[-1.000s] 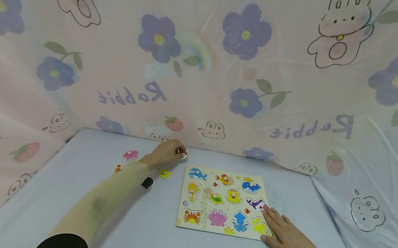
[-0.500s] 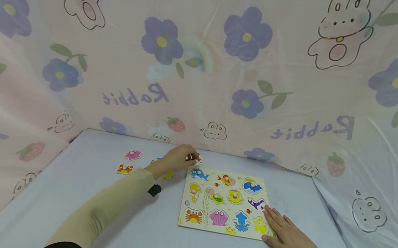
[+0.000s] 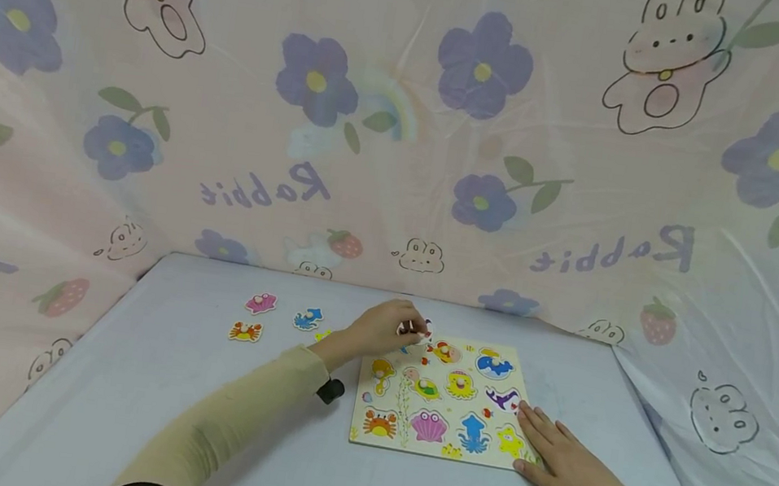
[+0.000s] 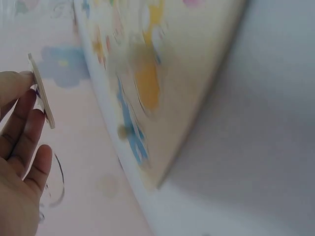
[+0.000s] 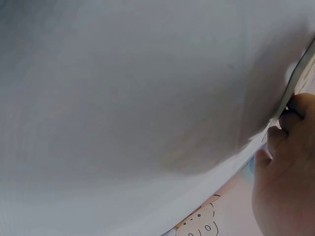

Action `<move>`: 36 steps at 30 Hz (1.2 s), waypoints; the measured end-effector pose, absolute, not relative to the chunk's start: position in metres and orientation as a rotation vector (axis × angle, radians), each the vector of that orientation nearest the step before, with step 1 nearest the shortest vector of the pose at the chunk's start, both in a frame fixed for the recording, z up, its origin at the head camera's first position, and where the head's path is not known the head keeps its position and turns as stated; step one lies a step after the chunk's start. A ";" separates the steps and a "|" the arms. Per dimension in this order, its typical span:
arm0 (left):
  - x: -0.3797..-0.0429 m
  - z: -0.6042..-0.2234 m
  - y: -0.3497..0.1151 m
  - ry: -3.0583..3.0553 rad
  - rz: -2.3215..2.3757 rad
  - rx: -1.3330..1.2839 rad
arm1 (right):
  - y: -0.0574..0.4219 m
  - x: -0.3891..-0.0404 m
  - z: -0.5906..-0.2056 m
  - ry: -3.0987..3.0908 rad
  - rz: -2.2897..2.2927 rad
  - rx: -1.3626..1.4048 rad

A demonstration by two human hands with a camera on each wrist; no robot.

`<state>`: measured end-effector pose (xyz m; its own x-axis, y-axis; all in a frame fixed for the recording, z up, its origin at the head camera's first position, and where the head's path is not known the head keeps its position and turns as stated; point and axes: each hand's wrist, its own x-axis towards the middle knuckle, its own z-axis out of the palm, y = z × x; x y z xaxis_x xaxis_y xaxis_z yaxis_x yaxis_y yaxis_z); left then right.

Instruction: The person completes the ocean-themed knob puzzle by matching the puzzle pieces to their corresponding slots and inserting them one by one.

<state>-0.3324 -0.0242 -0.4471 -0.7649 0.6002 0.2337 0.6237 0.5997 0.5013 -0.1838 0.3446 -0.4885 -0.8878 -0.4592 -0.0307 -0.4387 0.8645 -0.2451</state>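
Observation:
My left hand (image 3: 384, 329) pinches a thin wooden puzzle piece (image 3: 426, 332) over the far left corner of a sea-animal puzzle board (image 3: 406, 397). In the left wrist view the piece (image 4: 42, 93) is seen edge-on between thumb and fingers, its picture mostly hidden. Under it, the hand partly covers the blue fish at that corner of the board. My right hand (image 3: 570, 470) rests with extended fingers along the board's right edge, beside the purple picture and the yellow starfish (image 3: 508, 439). In the right wrist view that hand (image 5: 288, 167) touches the board's edge.
Left of the board lie loose pieces: a pink shell (image 3: 261, 304), an orange crab (image 3: 245, 332), a blue squid (image 3: 308, 318) and a yellow piece (image 3: 323, 335) partly behind the left wrist. A printed curtain (image 3: 387, 152) rises behind the white table (image 3: 272, 457).
My left hand has moved right, carrying the puzzle piece from beyond the board's left side to over its far left corner. My right hand keeps its place on the board.

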 end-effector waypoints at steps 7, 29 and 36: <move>-0.321 -0.445 0.008 -2.755 -0.894 -1.195 | 0.346 -0.184 -0.488 2.947 -0.336 -0.681; -0.310 -0.454 0.100 -2.775 -0.574 -1.526 | 0.349 -0.186 -0.492 3.042 -0.280 -0.783; -0.309 -0.465 0.110 -2.845 -0.686 -1.441 | 0.345 -0.182 -0.490 3.092 -0.219 -0.790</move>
